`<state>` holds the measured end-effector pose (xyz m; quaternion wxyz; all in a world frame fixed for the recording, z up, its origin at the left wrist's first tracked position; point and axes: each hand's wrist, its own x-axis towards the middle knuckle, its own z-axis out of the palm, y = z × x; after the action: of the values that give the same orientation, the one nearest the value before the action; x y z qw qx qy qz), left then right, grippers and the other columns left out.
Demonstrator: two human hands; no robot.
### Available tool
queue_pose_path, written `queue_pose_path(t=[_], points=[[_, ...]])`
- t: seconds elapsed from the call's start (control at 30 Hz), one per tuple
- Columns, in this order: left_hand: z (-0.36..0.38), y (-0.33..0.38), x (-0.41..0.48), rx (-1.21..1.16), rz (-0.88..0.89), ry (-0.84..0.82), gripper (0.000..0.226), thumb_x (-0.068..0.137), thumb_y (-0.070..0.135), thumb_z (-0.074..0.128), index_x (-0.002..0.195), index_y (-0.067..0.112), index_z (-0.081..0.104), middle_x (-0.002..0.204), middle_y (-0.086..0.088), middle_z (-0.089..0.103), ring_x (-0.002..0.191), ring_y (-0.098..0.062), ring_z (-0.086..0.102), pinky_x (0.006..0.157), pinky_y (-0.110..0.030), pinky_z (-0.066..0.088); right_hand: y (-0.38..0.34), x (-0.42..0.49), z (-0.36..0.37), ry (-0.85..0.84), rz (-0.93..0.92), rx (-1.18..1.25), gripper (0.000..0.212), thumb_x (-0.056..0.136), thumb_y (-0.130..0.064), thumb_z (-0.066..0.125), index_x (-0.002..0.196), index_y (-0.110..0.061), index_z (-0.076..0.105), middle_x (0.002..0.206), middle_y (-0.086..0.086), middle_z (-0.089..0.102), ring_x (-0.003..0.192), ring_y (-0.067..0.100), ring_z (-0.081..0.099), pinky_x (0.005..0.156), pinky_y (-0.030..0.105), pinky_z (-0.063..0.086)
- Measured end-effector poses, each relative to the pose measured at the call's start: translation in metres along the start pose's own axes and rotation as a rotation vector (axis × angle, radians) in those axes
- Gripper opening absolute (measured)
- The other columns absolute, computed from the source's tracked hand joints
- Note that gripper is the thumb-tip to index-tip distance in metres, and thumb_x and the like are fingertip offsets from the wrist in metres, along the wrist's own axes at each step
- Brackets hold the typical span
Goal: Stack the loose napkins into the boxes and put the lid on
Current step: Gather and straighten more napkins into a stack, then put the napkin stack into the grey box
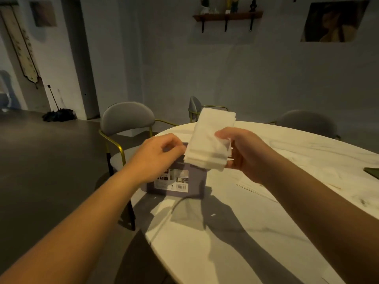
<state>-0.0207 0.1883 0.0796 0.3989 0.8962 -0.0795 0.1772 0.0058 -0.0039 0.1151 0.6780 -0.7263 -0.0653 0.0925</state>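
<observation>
A stack of white napkins (211, 140) is held up above a grey-purple box (180, 181) that stands near the left edge of the marble table (266, 222). My right hand (244, 154) grips the stack from the right, thumb on top and fingers underneath. My left hand (160, 154) is over the box's left side, its fingertips curled at the lower left edge of the stack; whether it pinches the napkins is unclear. The box's opening is hidden behind my hands and the napkins. A label with a barcode faces me.
Flat pale sheets (256, 189) lie on the table right of the box. A dark green object (372, 172) sits at the right edge. Grey chairs with gold frames (127, 124) stand around the table. A wall with a shelf (227, 16) is behind.
</observation>
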Motion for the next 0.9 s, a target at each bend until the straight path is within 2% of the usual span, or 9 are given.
queue_pose_path(t=[0.07, 0.13, 0.27, 0.47, 0.6, 0.67, 0.73, 0.8, 0.9], points=[[-0.011, -0.016, 0.001, 0.294, 0.036, -0.071, 0.008, 0.091, 0.037, 0.055, 0.093, 0.031, 0.061, 0.106, 0.011, 0.057, 0.104, -0.011, 0.048, 0.091, -0.038, 0.045, -0.007, 0.009, 0.002, 0.036, 0.052, -0.005, 0.029, 0.092, -0.023, 0.059, 0.117, -0.019, 0.044, 0.102, 0.004, 0.055, 0.093, 0.024, 0.059, 0.066, 0.029, 0.054], [-0.015, -0.029, 0.002, 0.444, 0.024, -0.124, 0.007, 0.088, 0.035, 0.061, 0.092, 0.03, 0.06, 0.112, 0.012, 0.053, 0.11, -0.011, 0.043, 0.095, -0.037, 0.042, -0.012, 0.019, 0.007, 0.052, 0.095, -0.017, 0.032, 0.092, -0.023, 0.059, 0.118, -0.021, 0.041, 0.098, 0.003, 0.054, 0.09, 0.024, 0.058, 0.064, 0.028, 0.053], [-0.008, -0.04, -0.002, 0.282, -0.024, -0.113, 0.007, 0.087, 0.026, 0.065, 0.085, 0.021, 0.061, 0.112, 0.01, 0.051, 0.102, -0.009, 0.051, 0.088, -0.03, 0.05, -0.018, 0.04, 0.031, 0.049, 0.164, 0.007, 0.027, 0.094, -0.021, 0.057, 0.116, -0.02, 0.042, 0.095, 0.003, 0.054, 0.082, 0.022, 0.059, 0.056, 0.027, 0.055], [-0.003, -0.039, -0.007, 0.288, 0.025, -0.015, 0.021, 0.084, 0.023, 0.069, 0.086, 0.028, 0.048, 0.097, 0.013, 0.047, 0.087, -0.009, 0.05, 0.071, -0.017, 0.046, -0.004, 0.071, 0.064, 0.037, 0.26, -0.263, 0.019, 0.095, -0.021, 0.054, 0.109, -0.013, 0.043, 0.104, 0.008, 0.055, 0.098, 0.023, 0.057, 0.09, 0.033, 0.052], [-0.001, -0.04, -0.009, 0.266, 0.005, 0.018, 0.037, 0.083, 0.023, 0.07, 0.081, 0.032, 0.034, 0.092, 0.018, 0.042, 0.081, -0.008, 0.049, 0.06, -0.014, 0.041, 0.009, 0.082, 0.079, -0.031, 0.277, -0.396, 0.024, 0.095, -0.018, 0.054, 0.114, -0.012, 0.041, 0.104, 0.008, 0.05, 0.085, 0.018, 0.054, 0.075, 0.026, 0.048], [0.0, -0.043, -0.011, 0.272, 0.0, 0.007, 0.037, 0.084, 0.025, 0.069, 0.086, 0.032, 0.033, 0.09, 0.02, 0.039, 0.08, -0.007, 0.048, 0.061, -0.014, 0.041, 0.014, 0.087, 0.085, -0.072, 0.266, -0.444, 0.025, 0.095, -0.017, 0.054, 0.116, -0.013, 0.041, 0.107, 0.009, 0.051, 0.082, 0.017, 0.051, 0.075, 0.025, 0.046], [0.002, -0.043, -0.011, 0.272, -0.008, -0.006, 0.033, 0.086, 0.026, 0.067, 0.093, 0.029, 0.034, 0.091, 0.018, 0.039, 0.082, -0.009, 0.049, 0.065, -0.014, 0.045, 0.014, 0.088, 0.089, -0.124, 0.242, -0.52, 0.021, 0.095, -0.015, 0.053, 0.113, -0.013, 0.042, 0.098, 0.008, 0.05, 0.074, 0.016, 0.046, 0.063, 0.022, 0.042], [0.003, -0.045, -0.011, 0.261, -0.005, -0.007, 0.033, 0.087, 0.027, 0.066, 0.096, 0.028, 0.034, 0.09, 0.017, 0.04, 0.081, -0.01, 0.05, 0.065, -0.014, 0.045, 0.015, 0.087, 0.094, -0.187, 0.215, -0.631, 0.02, 0.095, -0.014, 0.053, 0.114, -0.012, 0.048, 0.096, 0.008, 0.051, 0.08, 0.018, 0.048, 0.058, 0.022, 0.037], [0.001, -0.046, -0.01, 0.268, -0.002, -0.014, 0.033, 0.087, 0.027, 0.065, 0.096, 0.028, 0.034, 0.087, 0.017, 0.039, 0.078, -0.01, 0.049, 0.062, -0.014, 0.042, 0.016, 0.087, 0.097, -0.26, 0.208, -0.749, 0.032, 0.095, -0.017, 0.053, 0.125, -0.009, 0.051, 0.106, 0.01, 0.056, 0.093, 0.022, 0.055, 0.068, 0.025, 0.044]])
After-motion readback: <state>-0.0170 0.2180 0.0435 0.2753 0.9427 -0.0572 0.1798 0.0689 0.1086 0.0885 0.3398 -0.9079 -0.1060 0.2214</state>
